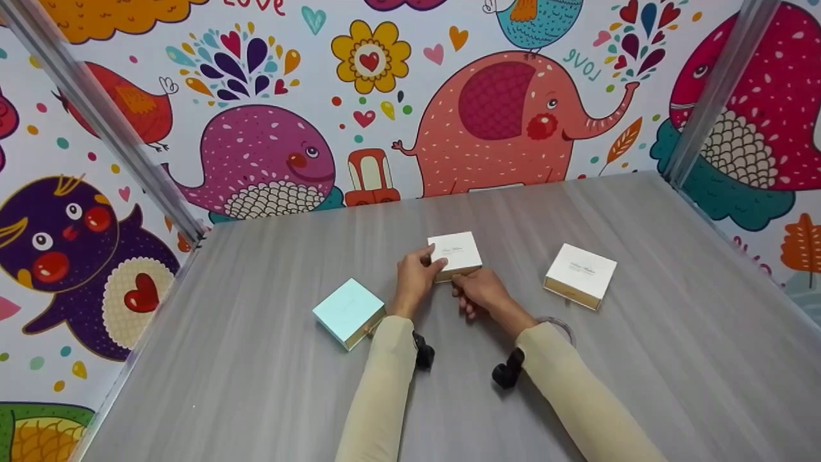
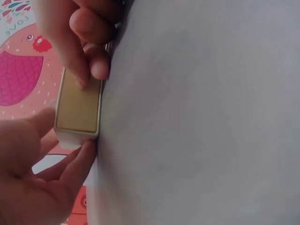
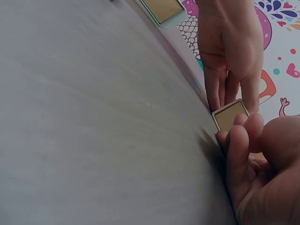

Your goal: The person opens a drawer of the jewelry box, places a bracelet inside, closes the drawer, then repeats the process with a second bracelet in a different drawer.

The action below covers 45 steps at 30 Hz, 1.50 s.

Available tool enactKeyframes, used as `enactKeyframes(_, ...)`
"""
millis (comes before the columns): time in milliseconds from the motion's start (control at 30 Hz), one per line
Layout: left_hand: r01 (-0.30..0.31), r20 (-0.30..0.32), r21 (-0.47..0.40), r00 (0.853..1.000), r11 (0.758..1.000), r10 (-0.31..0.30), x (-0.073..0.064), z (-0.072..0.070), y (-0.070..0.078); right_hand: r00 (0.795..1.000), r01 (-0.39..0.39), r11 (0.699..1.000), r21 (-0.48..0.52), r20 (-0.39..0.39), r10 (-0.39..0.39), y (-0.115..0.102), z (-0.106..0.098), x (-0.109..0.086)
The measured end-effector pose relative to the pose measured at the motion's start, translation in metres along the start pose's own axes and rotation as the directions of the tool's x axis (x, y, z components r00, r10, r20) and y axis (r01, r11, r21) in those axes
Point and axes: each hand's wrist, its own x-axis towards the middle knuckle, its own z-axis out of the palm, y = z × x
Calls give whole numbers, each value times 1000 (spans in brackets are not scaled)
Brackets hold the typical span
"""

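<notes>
A small white box (image 1: 457,250) with fine print on its lid and a gold front face (image 2: 78,107) lies on the table between both hands. My left hand (image 1: 412,281) holds its left side, thumb over the top and fingers along the side. At the front right, my right hand (image 1: 485,290) has curled fingers, with thumb and index finger pinching at the gold face. What lies between those fingertips is hidden. In the right wrist view, the gold face (image 3: 229,115) sits between the two hands.
A mint-green box (image 1: 349,309) stands turned at an angle beside the left forearm. To the right is another white box (image 1: 581,273) with a gold front. The grey wood-grain table (image 1: 256,398) meets cartoon-printed walls (image 1: 385,128) at the back and sides.
</notes>
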Motion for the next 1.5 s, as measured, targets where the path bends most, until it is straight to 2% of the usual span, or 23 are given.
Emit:
enactKeyframes(300, 8, -52, 2, 999, 1000, -8, -5, 4, 4, 1000, 13, 1000, 9, 0, -13, 2, 0, -1)
enactKeyframes(467, 28, -74, -23, 997, 999, -30, -4, 3, 6, 1000, 2, 1000, 24, 23, -3, 0, -2, -1)
enactKeyframes(667, 80, -79, -44, 993, 996, -83, -5, 3, 10, 998, -26, 995, 92, 51, 22, -3, -5, -5)
enactKeyframes(900, 110, -101, 8, 989, 994, -109, -10, -3, 17, 1000, -12, 984, 180, -3, 13, -5, -15, -15)
enactKeyframes(1100, 117, -130, 56, 986, 992, -109, -16, -5, 25, 999, 8, 980, 197, -37, -1, -3, -34, -27)
enactKeyframes(1200, 114, -138, 60, 985, 992, -105, -19, -3, 29, 996, 37, 984, 172, -81, -23, -2, -45, -34)
enactKeyframes(1300, 89, -144, 82, 987, 993, -76, -23, 0, 31, 985, 87, 985, 146, -162, -63, -1, -55, -40)
enactKeyframes(1400, 71, -155, 126, 987, 989, -51, -27, 3, 33, 962, 145, 982, 119, -249, -112, 1, -65, -44)
enactKeyframes(1500, 55, -178, 167, 984, 984, -24, -30, 5, 36, 930, 188, 982, 37, -327, -166, 2, -75, -50)
